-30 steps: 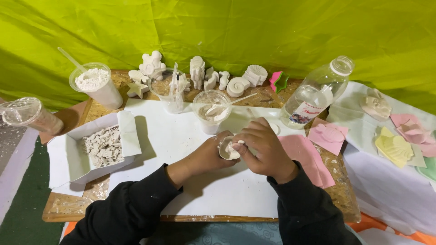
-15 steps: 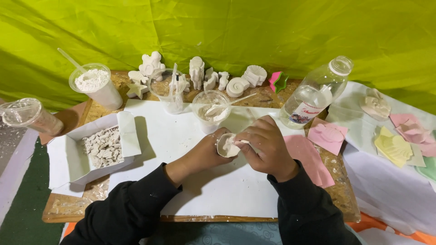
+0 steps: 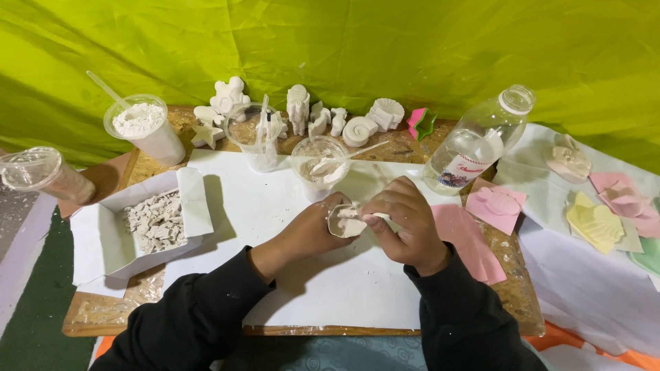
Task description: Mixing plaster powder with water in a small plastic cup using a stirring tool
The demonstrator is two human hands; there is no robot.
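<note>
- At the far left a lidded clear cup (image 3: 38,175) lies tilted off the worktop's (image 3: 103,312) edge, and a white paper tray (image 3: 113,227) of broken plaster bits sits just right of it; your sleeve could nudge that tray if your elbow swings out.
- Your left hand (image 3: 313,230) is curled closed around a small white mould piece (image 3: 346,221), cupping it from below over the white sheet (image 3: 330,288).
- Your right hand (image 3: 405,227) pinches the same piece from the right, fingers bent tight against it; how firmly, I cannot tell. Press too hard and I judge the thin plaster could crack or crumble onto the sheet.
- Just behind your hands stands a cup of wet mix (image 3: 320,165) with a stirrer leaning in it; a lifted knuckle could tip it.
- Further right, the clear bottle (image 3: 478,141) leans near pink moulds (image 3: 496,205); a bump might roll it onto them.
</note>
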